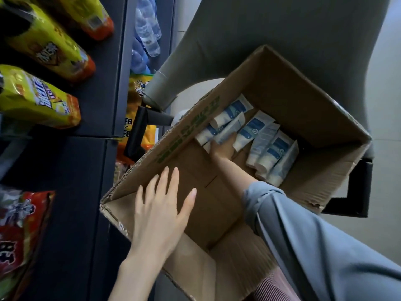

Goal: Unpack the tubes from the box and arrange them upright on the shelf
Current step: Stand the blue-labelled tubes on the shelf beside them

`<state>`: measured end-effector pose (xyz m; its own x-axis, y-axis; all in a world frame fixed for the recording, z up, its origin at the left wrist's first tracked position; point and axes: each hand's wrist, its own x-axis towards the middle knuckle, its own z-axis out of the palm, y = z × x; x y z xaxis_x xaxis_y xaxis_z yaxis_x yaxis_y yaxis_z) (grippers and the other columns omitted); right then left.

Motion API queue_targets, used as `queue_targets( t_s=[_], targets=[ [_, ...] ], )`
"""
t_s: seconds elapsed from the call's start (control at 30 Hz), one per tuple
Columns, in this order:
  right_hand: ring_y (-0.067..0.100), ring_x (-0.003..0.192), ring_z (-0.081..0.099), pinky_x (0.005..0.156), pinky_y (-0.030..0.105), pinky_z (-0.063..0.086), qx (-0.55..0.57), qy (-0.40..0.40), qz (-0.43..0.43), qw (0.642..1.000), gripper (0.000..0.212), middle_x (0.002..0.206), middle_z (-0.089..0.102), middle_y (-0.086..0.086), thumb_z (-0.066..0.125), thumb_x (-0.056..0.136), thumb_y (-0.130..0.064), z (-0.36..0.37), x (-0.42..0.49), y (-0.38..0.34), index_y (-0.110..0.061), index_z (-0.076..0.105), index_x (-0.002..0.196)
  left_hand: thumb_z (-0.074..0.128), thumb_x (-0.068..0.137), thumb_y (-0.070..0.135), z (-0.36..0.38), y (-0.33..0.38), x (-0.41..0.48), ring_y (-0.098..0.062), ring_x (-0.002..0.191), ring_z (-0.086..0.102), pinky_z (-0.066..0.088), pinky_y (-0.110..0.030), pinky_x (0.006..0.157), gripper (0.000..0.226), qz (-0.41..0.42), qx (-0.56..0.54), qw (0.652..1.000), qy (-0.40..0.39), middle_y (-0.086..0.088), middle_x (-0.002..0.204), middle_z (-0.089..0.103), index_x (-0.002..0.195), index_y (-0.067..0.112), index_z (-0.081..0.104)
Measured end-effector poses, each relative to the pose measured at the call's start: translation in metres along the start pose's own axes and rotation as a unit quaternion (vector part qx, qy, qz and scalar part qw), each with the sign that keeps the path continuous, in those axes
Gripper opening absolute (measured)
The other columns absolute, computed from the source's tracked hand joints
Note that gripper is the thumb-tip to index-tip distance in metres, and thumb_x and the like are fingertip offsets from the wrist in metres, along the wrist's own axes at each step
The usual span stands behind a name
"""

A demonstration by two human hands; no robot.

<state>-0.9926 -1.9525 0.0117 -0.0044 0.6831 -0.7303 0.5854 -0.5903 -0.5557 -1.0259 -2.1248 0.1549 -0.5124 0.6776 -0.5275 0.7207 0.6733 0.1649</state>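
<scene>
A dark shelf (pixel 95 88) carries yellow snack bags (pixel 41 96) lying on it, with a red snack bag (pixel 19 231) lower down. An open cardboard box (pixel 314 109) rests on a grey chair (pixel 271 29) beside the shelf.

Dim, flat indoor light; brightest patch is pale floor (pixel 384 88) up and right of the right hand (pixel 223 146). Soft shadow fills box (pixel 282 88) interior beyond that hand. Foil snack bags (pixel 41 96) left of the left hand (pixel 161 216) show mild glare (edges smeared, stretched by wide-angle). Overall slightly soft.
</scene>
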Motion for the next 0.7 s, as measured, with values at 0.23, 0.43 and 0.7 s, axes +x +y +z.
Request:
queue_targets(
  t_s=[0.23,0.43,0.7],
  targets=[
    [0.032,0.133,0.037,0.104,0.033,0.033,0.102,0.000,0.013,0.995,0.077,0.151,0.028,0.012,0.057,0.093,-0.022,-0.002,-0.003,-0.004,-0.020,0.007,0.152,0.001,0.085,0.067,-0.007,0.001,0.002,-0.011,0.144,0.015,0.011,-0.035,0.116,0.077,0.004,-0.050,0.999,0.009,0.007,0.158,0.017,0.151,0.029,0.011],
    [0.020,0.115,0.052,0.090,0.025,0.043,0.157,-0.051,0.005,0.986,0.052,0.138,0.050,0.010,0.054,0.095,-0.022,-0.033,-0.025,0.003,-0.010,0.038,0.143,0.014,0.085,0.065,-0.013,0.003,-0.001,-0.007,0.140,0.021,0.019,-0.033,0.112,0.074,-0.021,-0.183,0.983,0.010,0.011,0.153,0.028,0.148,0.028,0.025],
    [0.016,0.078,0.064,0.060,0.021,0.057,0.411,-0.254,0.177,0.857,0.025,0.097,0.062,0.015,0.053,0.093,-0.010,-0.096,-0.094,0.014,-0.001,0.054,0.116,0.045,0.096,0.040,-0.019,0.021,0.012,-0.010,0.129,0.042,0.034,-0.030,0.107,0.048,-0.055,-0.385,0.921,-0.003,0.006,0.140,0.049,0.139,0.021,0.044]
  ],
)
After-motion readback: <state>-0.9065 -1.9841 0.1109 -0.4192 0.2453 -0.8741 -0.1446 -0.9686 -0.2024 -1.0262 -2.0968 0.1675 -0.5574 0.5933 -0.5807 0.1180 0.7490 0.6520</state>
